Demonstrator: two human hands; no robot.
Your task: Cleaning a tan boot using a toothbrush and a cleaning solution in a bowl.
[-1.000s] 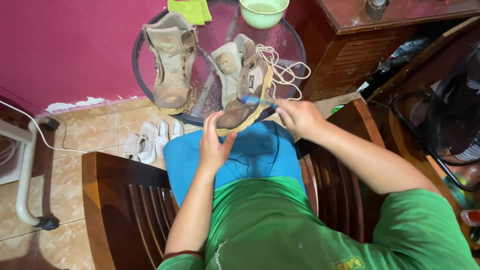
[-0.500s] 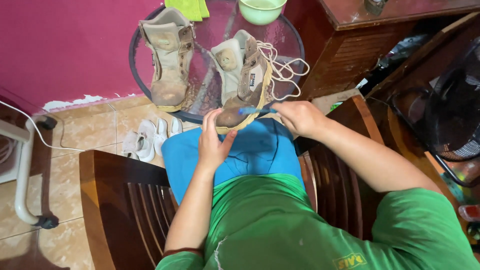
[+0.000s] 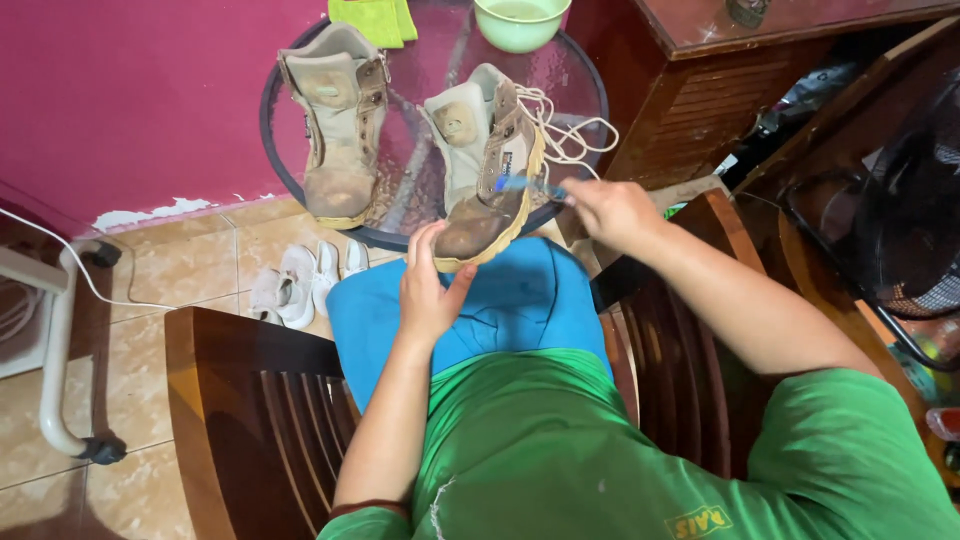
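From the head view, the left hand [image 3: 428,290] cups the toe of the muddy tan work boot [image 3: 488,170], fingers curled up around the toe cap, thumb spread to the other side. That boot rests tilted on the near rim of the round glass table [image 3: 590,80], toe hanging off the rim over the blue-clad lap [image 3: 520,300]. The right hand [image 3: 610,210] pinches a blue toothbrush [image 3: 525,184], fingers pressed together on the handle, bristle end against the boot's side just above the yellow sole edge.

Risk, as I judge it: the boot balances on that rim with only the toe held. A hard scrubbing stroke toward the lap could tip it off the glass. The loose white laces [image 3: 570,135] trail on the table right beside the brush hand; a wide backstroke could snag them and drag the boot.

The second boot [image 3: 340,130] stands upright on the table, left of the held boot and apart from it. The pale green bowl [image 3: 520,20] sits at the table's far rim, beyond the boots; a shove of the boot forward could knock it. The green cloth [image 3: 375,18] lies left of the bowl.

Room to move: tight. Wooden chair arms [image 3: 250,370] flank the lap on both sides, and a dark cabinet [image 3: 700,100] crowds the table's right. Open tile with small white shoes [image 3: 300,280] lies below the table's left rim.
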